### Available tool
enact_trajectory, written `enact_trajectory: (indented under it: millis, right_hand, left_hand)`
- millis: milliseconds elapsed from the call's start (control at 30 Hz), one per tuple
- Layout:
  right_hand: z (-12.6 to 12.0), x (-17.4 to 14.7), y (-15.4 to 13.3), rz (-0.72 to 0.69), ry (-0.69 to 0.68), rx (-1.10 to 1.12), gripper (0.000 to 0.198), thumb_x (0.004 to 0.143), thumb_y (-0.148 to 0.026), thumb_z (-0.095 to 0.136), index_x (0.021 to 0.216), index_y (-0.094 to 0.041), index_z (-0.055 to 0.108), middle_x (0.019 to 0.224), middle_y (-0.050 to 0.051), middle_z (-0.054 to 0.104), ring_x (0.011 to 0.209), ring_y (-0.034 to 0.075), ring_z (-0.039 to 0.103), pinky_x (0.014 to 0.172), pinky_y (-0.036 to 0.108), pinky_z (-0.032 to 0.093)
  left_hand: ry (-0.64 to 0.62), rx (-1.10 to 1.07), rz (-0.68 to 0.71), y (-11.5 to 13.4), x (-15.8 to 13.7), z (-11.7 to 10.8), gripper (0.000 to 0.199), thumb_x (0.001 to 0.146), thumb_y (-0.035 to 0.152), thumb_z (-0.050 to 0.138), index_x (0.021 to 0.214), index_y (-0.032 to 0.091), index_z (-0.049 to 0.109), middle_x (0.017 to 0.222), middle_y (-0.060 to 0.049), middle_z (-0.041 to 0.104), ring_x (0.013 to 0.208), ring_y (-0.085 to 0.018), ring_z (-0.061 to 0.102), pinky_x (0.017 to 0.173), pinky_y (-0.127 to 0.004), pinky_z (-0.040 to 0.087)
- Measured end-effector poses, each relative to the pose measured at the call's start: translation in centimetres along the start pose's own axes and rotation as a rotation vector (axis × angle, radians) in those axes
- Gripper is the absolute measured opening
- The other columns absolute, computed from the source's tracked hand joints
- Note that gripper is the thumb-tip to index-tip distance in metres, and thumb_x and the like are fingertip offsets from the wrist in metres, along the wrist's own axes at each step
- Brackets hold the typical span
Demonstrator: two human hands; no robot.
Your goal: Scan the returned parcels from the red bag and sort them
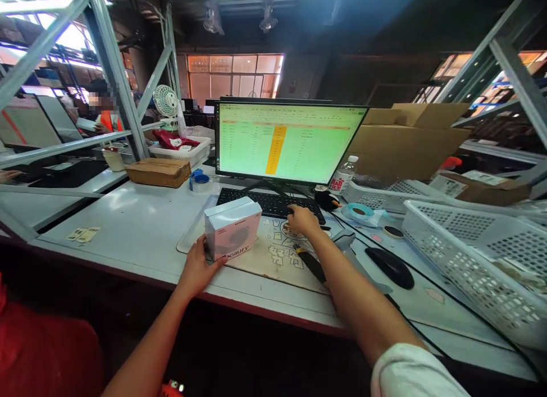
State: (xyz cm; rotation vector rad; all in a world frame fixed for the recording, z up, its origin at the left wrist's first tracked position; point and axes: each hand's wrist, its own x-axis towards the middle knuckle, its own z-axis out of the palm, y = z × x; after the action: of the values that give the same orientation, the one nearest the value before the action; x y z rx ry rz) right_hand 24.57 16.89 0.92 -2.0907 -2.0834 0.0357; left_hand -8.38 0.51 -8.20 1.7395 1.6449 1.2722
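Observation:
A pink and white product box (234, 233) with the word "beauty" on its front stands upright near the desk's front edge. My left hand (200, 267) grips its lower left corner, thumb along the bottom front and fingers at the side. Over the black keyboard (256, 202), my right hand (302, 220) reaches with a finger onto the keys, holding nothing; its other fingers are partly hidden. Behind the keyboard a monitor (248, 140) displays a spreadsheet with one orange column. Under my right forearm lies a tool with black and yellow handles (310, 263), partly covered.
A black mouse (390, 267), a cable and a white plastic basket (465, 254) are to the right. Farther back stand a bottle (344, 175) and a large cardboard box (405, 143). Left of the monitor are blue tape (199, 181) and a flat brown carton (160, 172). Another person (105, 109) sits beyond the metal frame.

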Motion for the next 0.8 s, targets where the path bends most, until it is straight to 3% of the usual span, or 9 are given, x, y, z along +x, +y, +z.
enact_trajectory:
  millis: [167,400,500,567,700,800]
  right_hand:
    - [-2.1,-2.2,-1.7,-0.157,0.017,0.098,0.059,0.095,-0.023,0.05,0.154,-0.021,0.051,0.107,0.007,0.076,0.097,0.019,0.069,0.089,0.026,0.051]
    - [-0.9,-2.1,0.0,0.084,-0.046,0.092,0.062,0.092,-0.023,0.059,0.152,-0.01,0.05,0.136,0.025,0.063,0.124,0.033,0.062,0.102,0.041,0.047]
    - [-0.4,-2.2,-0.3,0.119,-0.002,0.111,0.061,0.099,-0.025,0.052,0.156,-0.008,0.042,0.138,0.027,0.061,0.128,0.033,0.059,0.107,0.044,0.044]
    - [-0.6,-2.2,-0.8,0.112,0.0,0.133,0.056,0.1,-0.029,0.052,0.152,-0.008,0.047,0.133,0.026,0.063,0.125,0.032,0.061,0.106,0.047,0.045]
    - [-2.4,-2.5,-2.4,0.001,-0.048,0.226,0.051,0.1,-0.034,0.054,0.141,-0.003,0.057,0.126,0.026,0.067,0.121,0.033,0.063,0.104,0.048,0.048]
    - [-3.5,-4.8,-4.4,-0.205,-0.111,0.364,0.06,0.105,-0.041,0.045,0.157,-0.012,0.043,0.137,0.02,0.064,0.123,0.026,0.062,0.102,0.039,0.05]
  left_hand:
    - [-0.052,-0.161,-0.052,0.0,-0.4,-1.0,0.079,0.085,0.055,0.073,0.146,0.021,0.037,0.137,-0.016,0.064,0.126,-0.032,0.063,0.106,-0.049,0.049]
    - [0.111,-0.262,-0.087,0.2,-0.7,-1.4,0.077,0.083,0.054,0.076,0.141,0.019,0.04,0.136,-0.017,0.064,0.126,-0.03,0.064,0.107,-0.046,0.051]
    - [0.124,-0.269,-0.069,0.4,-0.7,-1.6,0.076,0.084,0.052,0.075,0.141,0.018,0.039,0.137,-0.018,0.063,0.129,-0.031,0.062,0.108,-0.046,0.05]
    - [0.135,-0.253,-0.069,0.4,-0.6,-1.8,0.076,0.083,0.053,0.075,0.141,0.018,0.039,0.139,-0.019,0.062,0.132,-0.032,0.06,0.109,-0.048,0.049]
    - [0.141,-0.29,-0.084,0.2,-0.3,-1.9,0.075,0.084,0.056,0.073,0.14,0.016,0.042,0.14,-0.021,0.061,0.13,-0.033,0.061,0.109,-0.049,0.05]
    - [0.099,-0.391,-0.049,0.2,-0.5,-1.6,0.08,0.083,0.061,0.072,0.142,0.016,0.042,0.142,-0.02,0.06,0.134,-0.033,0.059,0.114,-0.049,0.046]
